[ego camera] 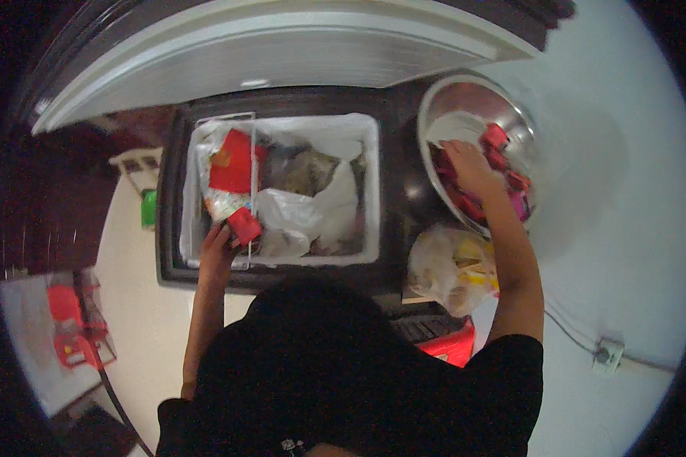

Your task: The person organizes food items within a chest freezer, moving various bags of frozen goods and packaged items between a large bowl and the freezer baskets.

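Observation:
My left hand [217, 243] is at the lower left corner of an open chest freezer [374, 188], its fingers at a small red packet [244, 226]. Inside the freezer lie a larger red packet [231, 163], white plastic bags [297, 211] and other bagged items behind a white wire divider. My right hand [466, 163] reaches into a large steel bowl [523, 117] at the right, among several red and purple packets [494, 137]. The right fingertips are partly hidden, so what they hold cannot be told.
A plastic bag with yellow contents [451, 268] sits below the bowl. The raised freezer lid [263, 57] spans the top. A green object [148, 208] and a white rack [140, 163] are at left, a red item [451, 345] lies near my body, and a wall socket [607, 353] is at right.

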Demonstrator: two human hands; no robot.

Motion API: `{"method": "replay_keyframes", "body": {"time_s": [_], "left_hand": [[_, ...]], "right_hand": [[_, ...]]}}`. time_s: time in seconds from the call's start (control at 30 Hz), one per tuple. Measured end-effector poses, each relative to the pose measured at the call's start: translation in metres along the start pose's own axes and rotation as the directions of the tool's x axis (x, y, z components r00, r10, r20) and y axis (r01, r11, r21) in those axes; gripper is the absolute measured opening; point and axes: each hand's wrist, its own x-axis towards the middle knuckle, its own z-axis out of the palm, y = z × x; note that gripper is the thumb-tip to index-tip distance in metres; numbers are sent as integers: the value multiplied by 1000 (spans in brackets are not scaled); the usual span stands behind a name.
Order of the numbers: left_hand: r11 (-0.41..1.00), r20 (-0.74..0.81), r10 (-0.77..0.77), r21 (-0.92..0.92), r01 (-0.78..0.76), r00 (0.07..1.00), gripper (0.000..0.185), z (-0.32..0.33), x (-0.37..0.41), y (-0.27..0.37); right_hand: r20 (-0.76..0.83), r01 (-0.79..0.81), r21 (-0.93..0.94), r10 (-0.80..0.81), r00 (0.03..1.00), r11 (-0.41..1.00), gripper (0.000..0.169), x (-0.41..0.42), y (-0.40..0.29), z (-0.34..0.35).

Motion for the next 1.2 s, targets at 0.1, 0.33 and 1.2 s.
{"method": "replay_keyframes", "body": {"time_s": [0.1, 0.33, 1.2], "left_hand": [[1000, -18, 2, 3, -2, 1000, 34, -2, -7, 13], [872, -226, 231, 480, -98, 946, 35, -76, 48, 4], [36, 225, -188, 974, -222, 956, 38, -90, 150, -98]], "right_hand": [[-106, 48, -38, -52, 993, 998, 41, -6, 18, 27], [-115, -198, 162, 217, 969, 967, 66, -15, 30, 11], [86, 144, 578, -235, 968, 804, 71, 83, -328, -33]]}}
